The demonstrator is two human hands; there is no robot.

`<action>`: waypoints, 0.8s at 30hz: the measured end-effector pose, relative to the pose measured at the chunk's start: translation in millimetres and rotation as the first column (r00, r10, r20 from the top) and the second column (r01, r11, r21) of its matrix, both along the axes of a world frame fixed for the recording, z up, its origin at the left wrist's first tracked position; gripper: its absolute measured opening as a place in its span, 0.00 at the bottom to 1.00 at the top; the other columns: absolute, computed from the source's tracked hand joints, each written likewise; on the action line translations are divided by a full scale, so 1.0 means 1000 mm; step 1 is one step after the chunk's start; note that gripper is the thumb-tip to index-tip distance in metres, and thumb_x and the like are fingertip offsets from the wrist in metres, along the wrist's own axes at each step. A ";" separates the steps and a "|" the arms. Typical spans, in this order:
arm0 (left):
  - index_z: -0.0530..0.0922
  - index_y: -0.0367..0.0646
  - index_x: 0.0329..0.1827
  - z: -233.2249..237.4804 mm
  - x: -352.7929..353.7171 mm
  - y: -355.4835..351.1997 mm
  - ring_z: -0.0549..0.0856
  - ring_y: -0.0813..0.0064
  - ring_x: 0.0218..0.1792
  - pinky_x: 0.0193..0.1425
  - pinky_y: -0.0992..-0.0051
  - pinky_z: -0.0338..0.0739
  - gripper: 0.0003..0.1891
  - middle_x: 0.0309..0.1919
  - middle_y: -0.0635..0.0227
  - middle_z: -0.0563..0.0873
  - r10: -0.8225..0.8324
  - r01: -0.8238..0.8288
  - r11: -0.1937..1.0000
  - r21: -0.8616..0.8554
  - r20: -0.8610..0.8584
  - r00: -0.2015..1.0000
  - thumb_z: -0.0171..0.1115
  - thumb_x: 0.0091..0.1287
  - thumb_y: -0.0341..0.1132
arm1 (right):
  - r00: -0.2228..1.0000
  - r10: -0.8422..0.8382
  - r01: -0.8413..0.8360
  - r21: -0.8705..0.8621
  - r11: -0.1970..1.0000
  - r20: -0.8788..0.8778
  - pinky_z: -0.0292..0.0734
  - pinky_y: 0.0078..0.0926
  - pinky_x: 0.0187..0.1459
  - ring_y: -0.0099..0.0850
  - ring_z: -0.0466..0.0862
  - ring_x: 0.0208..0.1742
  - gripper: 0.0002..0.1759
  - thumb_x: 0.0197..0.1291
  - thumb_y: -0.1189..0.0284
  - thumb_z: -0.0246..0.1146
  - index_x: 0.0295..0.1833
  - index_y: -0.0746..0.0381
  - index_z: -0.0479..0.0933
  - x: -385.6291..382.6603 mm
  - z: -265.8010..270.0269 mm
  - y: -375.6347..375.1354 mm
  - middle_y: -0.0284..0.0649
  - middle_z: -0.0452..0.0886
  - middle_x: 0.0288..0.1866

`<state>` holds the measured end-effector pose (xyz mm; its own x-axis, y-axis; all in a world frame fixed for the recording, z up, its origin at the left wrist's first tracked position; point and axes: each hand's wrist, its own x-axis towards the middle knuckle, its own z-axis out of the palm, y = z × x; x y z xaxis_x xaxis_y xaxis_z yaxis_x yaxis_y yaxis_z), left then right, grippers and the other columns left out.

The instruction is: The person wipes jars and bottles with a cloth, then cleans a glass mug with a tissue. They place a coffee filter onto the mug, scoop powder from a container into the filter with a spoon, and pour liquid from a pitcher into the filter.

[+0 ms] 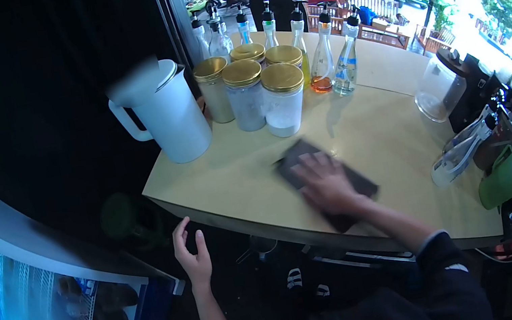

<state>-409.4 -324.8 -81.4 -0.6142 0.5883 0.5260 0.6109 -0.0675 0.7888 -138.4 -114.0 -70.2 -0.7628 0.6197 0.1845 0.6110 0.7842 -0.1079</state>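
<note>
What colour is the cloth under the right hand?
Dark greyish brown; the cloth shows best in the head view.

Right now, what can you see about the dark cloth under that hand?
The dark cloth is greyish-brown, roughly rectangular and looks like fabric, perhaps folded. It lies flat and slanted on the pale counter, with one corner near the front edge. The right hand rests on it, palm down, hiding its middle. Its outline is a little blurred.

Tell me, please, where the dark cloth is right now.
In the head view, the dark cloth lies on the counter, slightly right of centre, under the right hand and nearer the person than the gold-lidded jars.
</note>
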 end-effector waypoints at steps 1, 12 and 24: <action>0.73 0.35 0.57 -0.002 0.003 -0.003 0.77 0.62 0.58 0.62 0.65 0.69 0.17 0.55 0.57 0.78 -0.003 0.004 1.000 -0.009 0.028 1.000 0.56 0.66 0.30 | 0.994 0.109 -0.109 0.010 0.994 0.029 0.38 0.64 0.70 0.53 0.47 0.77 0.33 0.67 0.52 0.48 0.75 0.50 0.54 -0.034 -0.001 -0.011 0.47 0.50 0.77; 0.71 0.32 0.56 0.020 0.048 0.040 0.77 0.64 0.57 0.62 0.66 0.70 0.16 0.53 0.55 0.78 -0.183 0.172 0.967 0.187 0.046 0.982 0.55 0.67 0.27 | 0.819 0.573 -0.573 0.015 0.819 0.008 0.41 0.62 0.71 0.46 0.54 0.76 0.30 0.66 0.52 0.49 0.71 0.49 0.62 -0.140 -0.010 -0.052 0.42 0.56 0.75; 0.74 0.37 0.55 0.038 0.092 0.110 0.78 0.64 0.55 0.59 0.66 0.72 0.16 0.51 0.59 0.80 -0.470 0.470 0.882 0.035 -0.003 0.883 0.57 0.64 0.28 | 0.823 -0.566 0.568 0.018 0.823 -0.049 0.44 0.55 0.72 0.46 0.51 0.77 0.33 0.65 0.51 0.50 0.72 0.52 0.59 0.145 -0.007 0.080 0.43 0.51 0.77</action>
<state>-317.3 -215.1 -43.7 -0.2733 0.7907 0.5478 0.4966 -0.3718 0.7843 6.3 -33.6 -77.0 -0.2703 0.9342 0.2329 0.9446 0.3041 -0.1232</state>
